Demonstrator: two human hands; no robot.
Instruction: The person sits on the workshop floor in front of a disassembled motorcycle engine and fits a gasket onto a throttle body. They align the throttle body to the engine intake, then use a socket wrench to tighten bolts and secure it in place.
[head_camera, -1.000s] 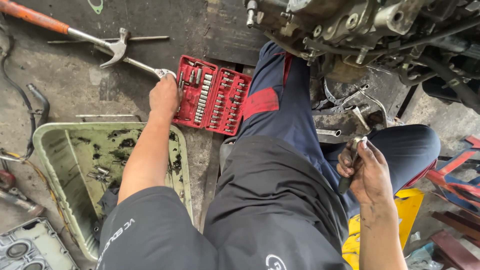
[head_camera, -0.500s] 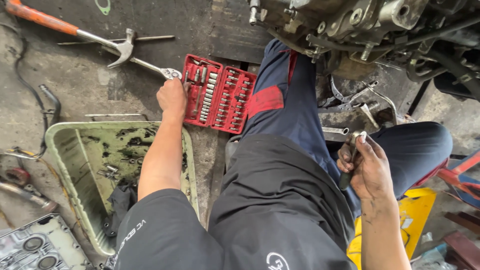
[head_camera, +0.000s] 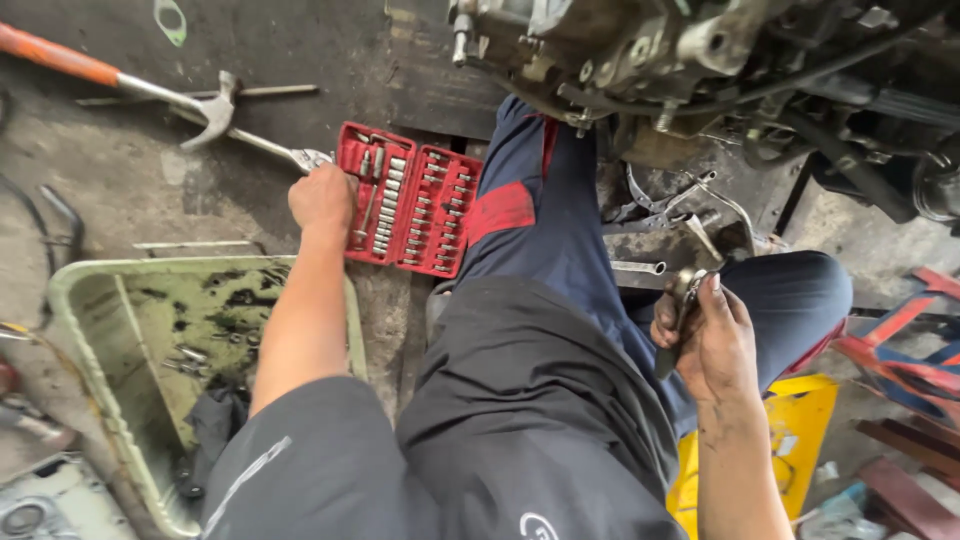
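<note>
Left hand fingertips hidden behind own knuckles at left edge of red socket case; what they touch cannot be told. Ratchet handle mostly buried in right hand. Sockets in case too small to tell apart. Hammer handle cut off upper left. Green tray partly covered by forearm. Engine cut off along top edge.

A red socket case with rows of silver sockets lies far left of centre. Left of it lies a hammer with an orange handle and grey steel head. The tray near left is pale green, smeared black. The trousers are dark blue with a red patch; the shirt is dark grey. A yellow container sits near right.
</note>
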